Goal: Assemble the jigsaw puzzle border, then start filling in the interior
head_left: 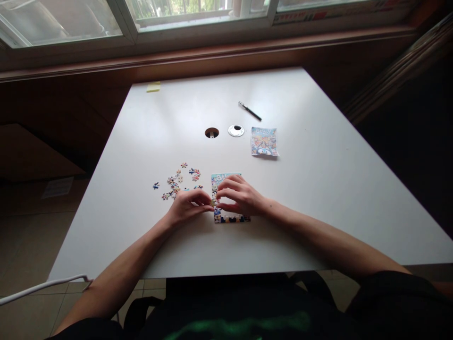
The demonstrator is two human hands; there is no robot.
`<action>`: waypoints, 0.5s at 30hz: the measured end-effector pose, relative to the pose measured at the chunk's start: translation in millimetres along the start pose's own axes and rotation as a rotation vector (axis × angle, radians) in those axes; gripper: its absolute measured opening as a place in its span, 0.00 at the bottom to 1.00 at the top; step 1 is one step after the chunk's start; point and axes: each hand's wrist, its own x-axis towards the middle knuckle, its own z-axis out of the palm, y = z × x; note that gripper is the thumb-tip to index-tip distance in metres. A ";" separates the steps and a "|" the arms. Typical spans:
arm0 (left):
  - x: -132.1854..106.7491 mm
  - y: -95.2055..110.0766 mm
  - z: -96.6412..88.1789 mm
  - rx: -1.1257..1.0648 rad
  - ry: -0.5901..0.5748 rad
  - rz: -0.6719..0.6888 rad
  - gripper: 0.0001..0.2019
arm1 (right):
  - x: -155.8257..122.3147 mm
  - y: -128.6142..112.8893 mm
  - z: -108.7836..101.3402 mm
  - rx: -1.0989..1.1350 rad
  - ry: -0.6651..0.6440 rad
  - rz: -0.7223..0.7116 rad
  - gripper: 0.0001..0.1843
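Observation:
A partly assembled jigsaw puzzle (231, 219) lies flat near the front of the white table, its edge pieces framing a pale middle. At its left side, my left hand (193, 203) is closed in a pinch on a small yellowish puzzle piece (213, 203). My right hand (242, 196) arches over the puzzle, thumb and fingers apart, fingertips at the left border; it covers much of the upper right part. Left of the puzzle, loose puzzle pieces (172, 181) lie scattered, some partly hidden behind my left hand.
Beyond the puzzle, a printed picture sheet (264, 141) lies near a black pen (250, 111). A round cable hole (212, 132) opens in the white table (311, 189), with its metal cover (236, 131) beside it. A yellow sticky note (153, 87) is at the far left corner.

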 end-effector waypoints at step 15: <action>0.7 1.0 -0.1 -0.108 0.002 -0.044 0.15 | -0.7 2.7 2.6 0.001 -0.006 0.009 0.06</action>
